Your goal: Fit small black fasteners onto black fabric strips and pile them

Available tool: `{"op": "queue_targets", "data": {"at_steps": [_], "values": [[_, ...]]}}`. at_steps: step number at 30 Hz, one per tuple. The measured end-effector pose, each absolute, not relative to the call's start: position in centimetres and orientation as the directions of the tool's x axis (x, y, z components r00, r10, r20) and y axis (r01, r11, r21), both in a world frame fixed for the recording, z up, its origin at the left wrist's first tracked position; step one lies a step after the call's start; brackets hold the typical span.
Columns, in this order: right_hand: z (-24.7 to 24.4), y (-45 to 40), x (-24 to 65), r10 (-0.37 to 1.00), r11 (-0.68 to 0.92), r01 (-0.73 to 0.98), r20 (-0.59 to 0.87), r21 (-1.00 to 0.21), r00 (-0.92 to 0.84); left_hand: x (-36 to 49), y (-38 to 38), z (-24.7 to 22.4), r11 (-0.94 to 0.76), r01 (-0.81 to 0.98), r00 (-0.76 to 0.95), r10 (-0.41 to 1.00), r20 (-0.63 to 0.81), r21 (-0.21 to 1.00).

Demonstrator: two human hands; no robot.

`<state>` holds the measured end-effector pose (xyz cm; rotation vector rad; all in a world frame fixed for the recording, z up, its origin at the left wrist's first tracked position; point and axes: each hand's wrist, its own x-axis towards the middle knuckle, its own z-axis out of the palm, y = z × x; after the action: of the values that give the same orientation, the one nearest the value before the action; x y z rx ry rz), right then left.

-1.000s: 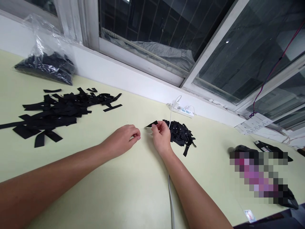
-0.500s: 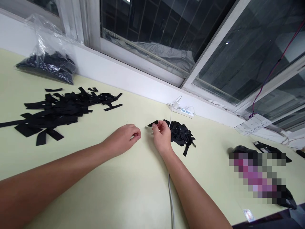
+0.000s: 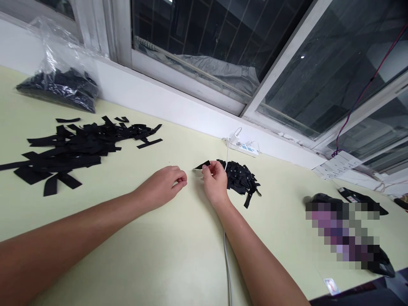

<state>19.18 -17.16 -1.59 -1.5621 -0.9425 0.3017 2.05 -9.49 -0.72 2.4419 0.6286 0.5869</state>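
My right hand (image 3: 216, 182) pinches a short black strip (image 3: 202, 165) between thumb and fingers, just left of a compact heap of black pieces (image 3: 239, 176). To its left, my left hand (image 3: 167, 185) is closed, thumb against curled fingers; whatever it may hold is too small or hidden to name. The two hands are apart. A larger, looser pile of black strips (image 3: 79, 146) lies on the table further left. Behind that pile stands a clear plastic bag (image 3: 60, 85) with dark pieces inside.
A white power strip (image 3: 244, 147) with plugs sits by the wall under the windows. A grey cable (image 3: 227, 263) runs beneath my right forearm. On the right of the pale green table (image 3: 140, 255) are a partly pixelated dark object (image 3: 381, 259), a black item (image 3: 360, 197) and a small card (image 3: 331, 286).
The view has shifted very slightly, so things on the table appear a little further left. Both hands keep nearly the same pose, with the strip still in my right hand.
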Motion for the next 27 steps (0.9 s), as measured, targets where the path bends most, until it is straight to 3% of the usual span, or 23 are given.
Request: {"op": "queue_targets", "data": {"at_steps": [27], "values": [[-1.55, -17.2, 19.28, 0.714, 0.039, 0.393, 0.301, -0.919, 0.633, 1.89, -9.51, -0.82, -0.743, 0.308, 0.795, 0.545, 0.268, 0.595]]}}
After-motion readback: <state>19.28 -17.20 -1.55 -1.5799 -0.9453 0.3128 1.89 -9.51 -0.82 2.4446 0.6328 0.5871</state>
